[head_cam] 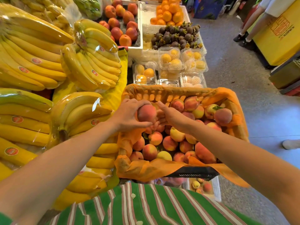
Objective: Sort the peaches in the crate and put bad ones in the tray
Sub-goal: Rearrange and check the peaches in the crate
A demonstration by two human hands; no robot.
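Both arms are stretched forward over the crate [194,173]. A peach [146,113] is gripped by the left hand [129,114], fingers curled over its top and thumb beneath, above the crate's 10 o'clock corner. The right hand [172,116] is held open at the peach's 3 o'clock, fingers straight and pointed toward 11 o'clock. Other peaches [170,143] are heaped below; a tray [216,187] is seen at the crate's 6 o'clock.

I get one head view, tilted forward and down, close above the crate [191,173]; its edges seem warped.
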